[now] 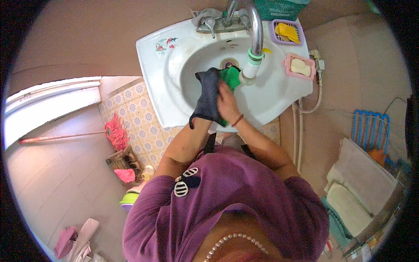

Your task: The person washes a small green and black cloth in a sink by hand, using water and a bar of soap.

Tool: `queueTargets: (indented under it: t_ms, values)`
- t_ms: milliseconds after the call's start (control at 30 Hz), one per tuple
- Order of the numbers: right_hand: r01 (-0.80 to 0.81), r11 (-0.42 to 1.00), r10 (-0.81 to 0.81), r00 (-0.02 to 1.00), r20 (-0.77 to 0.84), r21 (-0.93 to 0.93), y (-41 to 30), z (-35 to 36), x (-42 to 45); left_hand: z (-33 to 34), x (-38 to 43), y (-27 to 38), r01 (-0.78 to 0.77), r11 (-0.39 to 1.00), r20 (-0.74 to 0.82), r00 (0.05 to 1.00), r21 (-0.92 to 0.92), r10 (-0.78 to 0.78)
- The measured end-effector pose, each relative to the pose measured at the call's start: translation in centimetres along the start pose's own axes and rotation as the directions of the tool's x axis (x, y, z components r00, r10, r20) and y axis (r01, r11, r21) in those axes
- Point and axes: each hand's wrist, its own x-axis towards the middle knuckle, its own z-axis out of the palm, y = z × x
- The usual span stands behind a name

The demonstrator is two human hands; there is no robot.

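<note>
Over the white washbasin (pixel 170 111), a dark grey fabric piece (pixel 209 93) covers my left hand and wrist. The hand itself is hidden inside, and the forearm comes out at the fabric's lower edge. My right hand (pixel 227 103), slightly blurred, lies against the right side of the dark fabric. Bright green fabric (pixel 231 78) shows just beyond its fingers; a little green also shows near the wrist. I cannot tell whether the green part is joined to the dark piece. The metal faucet (pixel 257 29) arches above, its white nozzle extension (pixel 250 73) to the right of the green fabric.
A purple soap dish (pixel 273 37) with yellow pieces and a pink soap dish (pixel 288 70) with pale soap stand on the right rim. A grey rag (pixel 206 16) lies by the tap handles. At left are a pink mop (pixel 116 132) and a block-like object (pixel 122 160). Towels (pixel 363 177) hang right.
</note>
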Motion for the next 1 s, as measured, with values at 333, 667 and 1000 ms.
queueTargets:
  t_ms: [333, 667, 1000]
  values:
    - [-0.168, 0.985, 0.167, 0.985, -0.039, -0.040, 3.9, -2.6, 5.6, 0.6, -0.8, 1.2, -0.028, 1.000, 0.068, 0.997, 0.015, 0.027]
    - [0.351, 0.936, -0.351, 0.936, -0.008, 0.004, -4.3, -2.1, 2.1, -1.6, -1.9, 1.2, -0.197, 0.963, 0.290, 0.947, 0.184, 0.139]
    - [-0.145, 0.975, 0.156, 0.986, -0.057, 0.169, -0.1, -1.1, 2.7, -1.6, -1.7, 1.7, -0.220, 0.959, 0.353, 0.924, 0.180, 0.146]
